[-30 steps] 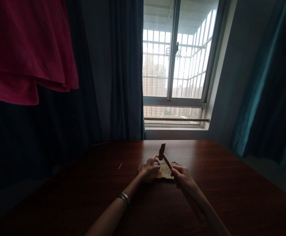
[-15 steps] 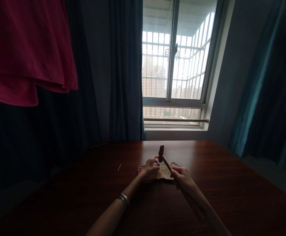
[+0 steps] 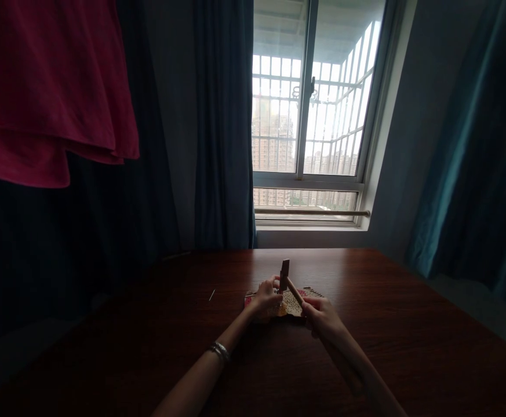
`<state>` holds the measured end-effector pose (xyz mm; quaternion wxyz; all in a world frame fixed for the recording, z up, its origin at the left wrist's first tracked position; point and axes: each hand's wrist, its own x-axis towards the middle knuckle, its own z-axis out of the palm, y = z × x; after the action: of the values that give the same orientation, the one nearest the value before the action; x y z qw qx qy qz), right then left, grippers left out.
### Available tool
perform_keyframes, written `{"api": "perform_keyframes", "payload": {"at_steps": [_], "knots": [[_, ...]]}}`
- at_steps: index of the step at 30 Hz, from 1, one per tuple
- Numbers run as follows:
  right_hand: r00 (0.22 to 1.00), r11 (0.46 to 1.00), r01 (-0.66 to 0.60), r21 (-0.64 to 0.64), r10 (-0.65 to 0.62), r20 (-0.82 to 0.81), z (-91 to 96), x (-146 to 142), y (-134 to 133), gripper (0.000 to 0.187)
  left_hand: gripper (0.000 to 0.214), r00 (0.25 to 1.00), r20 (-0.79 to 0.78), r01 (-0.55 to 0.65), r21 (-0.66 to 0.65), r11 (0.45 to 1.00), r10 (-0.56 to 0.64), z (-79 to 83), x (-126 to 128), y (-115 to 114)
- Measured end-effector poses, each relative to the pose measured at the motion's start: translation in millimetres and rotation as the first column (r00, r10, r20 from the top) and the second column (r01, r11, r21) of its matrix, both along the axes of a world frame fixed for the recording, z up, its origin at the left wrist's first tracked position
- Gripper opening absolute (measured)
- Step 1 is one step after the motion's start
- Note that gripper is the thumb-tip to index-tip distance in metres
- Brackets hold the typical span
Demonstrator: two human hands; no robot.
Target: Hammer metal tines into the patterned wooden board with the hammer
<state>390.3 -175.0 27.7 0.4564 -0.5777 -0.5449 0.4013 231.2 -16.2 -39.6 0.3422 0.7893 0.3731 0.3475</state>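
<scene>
A small hammer (image 3: 288,281) with a wooden handle and dark metal head is gripped in my right hand (image 3: 321,317), its head raised just above a pale perforated board (image 3: 295,303). That board rests on a red-edged pad on the dark wooden table (image 3: 387,324). My left hand (image 3: 266,296) sits on the board's left part, fingers pinched close under the hammer head; what they hold is too small to make out. A bracelet circles my left wrist.
A thin nail or pin (image 3: 211,295) lies on the table left of the board. A window (image 3: 309,110) with a grille stands behind, blue curtains (image 3: 222,121) on both sides. Red cloth (image 3: 48,87) hangs at the upper left.
The hammer head has come down a little and slightly left toward my left fingers. Both hands stay in nearly the same place.
</scene>
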Motion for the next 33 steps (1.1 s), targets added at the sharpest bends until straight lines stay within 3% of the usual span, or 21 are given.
{"api": "perform_keyframes", "payload": {"at_steps": [14, 18, 22, 25, 28, 30, 33], "knots": [[0.981, 1.000, 0.000, -0.012, -0.002, -0.196, 8.3, -1.4, -10.0, 0.040, 0.058, 0.998, 0.020, 0.057, -0.031, 0.998, -0.057, 2.1, -1.4, 0.4], [0.970, 1.000, -0.011, -0.018, 0.006, -0.242, 0.4, 4.3, -10.1, 0.041, 0.062, 0.994, 0.058, 0.099, -0.081, 0.992, -0.094, 16.9, -11.9, 3.6], [0.965, 1.000, -0.004, -0.019, -0.002, -0.264, -3.8, 7.0, -12.5, 0.039, 0.062, 0.982, 0.167, 0.122, -0.196, 0.973, -0.089, 31.1, -38.0, 13.6], [0.962, 1.000, 0.009, -0.014, -0.013, -0.271, -3.7, 7.3, -12.9, 0.038, 0.065, 0.981, 0.154, 0.159, -0.315, 0.936, -0.115, 26.0, -56.7, 16.4], [0.964, 1.000, 0.006, -0.009, -0.009, -0.266, -2.7, 7.6, -10.9, 0.036, 0.072, 0.987, 0.083, 0.159, -0.334, 0.929, -0.140, 12.2, -63.9, 13.6], [0.966, 1.000, 0.003, -0.006, -0.005, -0.258, -2.4, 7.8, -9.1, 0.034, 0.073, 0.987, 0.028, 0.160, -0.285, 0.945, -0.158, 4.7, -62.1, 10.2], [0.970, 1.000, 0.006, -0.010, -0.008, -0.242, -2.7, 7.7, -7.2, 0.033, 0.067, 0.991, -0.076, 0.102, -0.107, 0.989, -0.110, -0.1, -54.3, 4.1]]}}
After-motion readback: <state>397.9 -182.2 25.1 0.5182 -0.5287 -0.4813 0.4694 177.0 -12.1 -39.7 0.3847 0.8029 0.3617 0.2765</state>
